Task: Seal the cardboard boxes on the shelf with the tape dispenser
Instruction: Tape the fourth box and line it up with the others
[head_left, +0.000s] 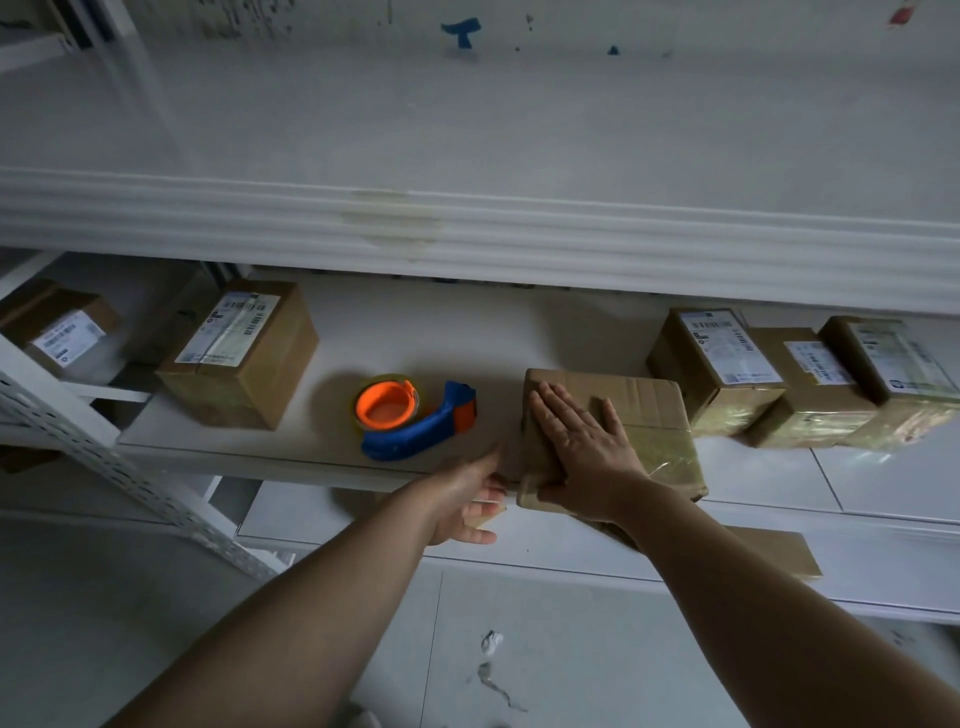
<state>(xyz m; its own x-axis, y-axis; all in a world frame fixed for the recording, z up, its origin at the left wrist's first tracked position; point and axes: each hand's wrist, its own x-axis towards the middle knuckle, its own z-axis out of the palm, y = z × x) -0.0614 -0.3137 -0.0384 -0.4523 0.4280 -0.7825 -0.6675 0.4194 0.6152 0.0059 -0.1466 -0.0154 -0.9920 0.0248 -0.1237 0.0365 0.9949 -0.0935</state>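
Note:
A plain cardboard box (652, 415) sits at the front edge of the white shelf (415, 332), with clear tape across its right part. My right hand (576, 441) lies flat on its top, fingers straight. At the box's lower left corner, by the shelf edge, my left hand (467, 499) has its fingers extended; whether it touches the box is unclear. The tape dispenser (415, 418), blue-handled with an orange hub and a clear roll, lies on the shelf just left of the box, held by neither hand.
A labelled box (239, 353) stands at the left of the shelf and another (57, 327) sits on the far-left rack. Three labelled, taped boxes (800, 374) line the right. An upper shelf beam (467, 234) overhangs. Flat cardboard (769, 551) lies on the shelf below.

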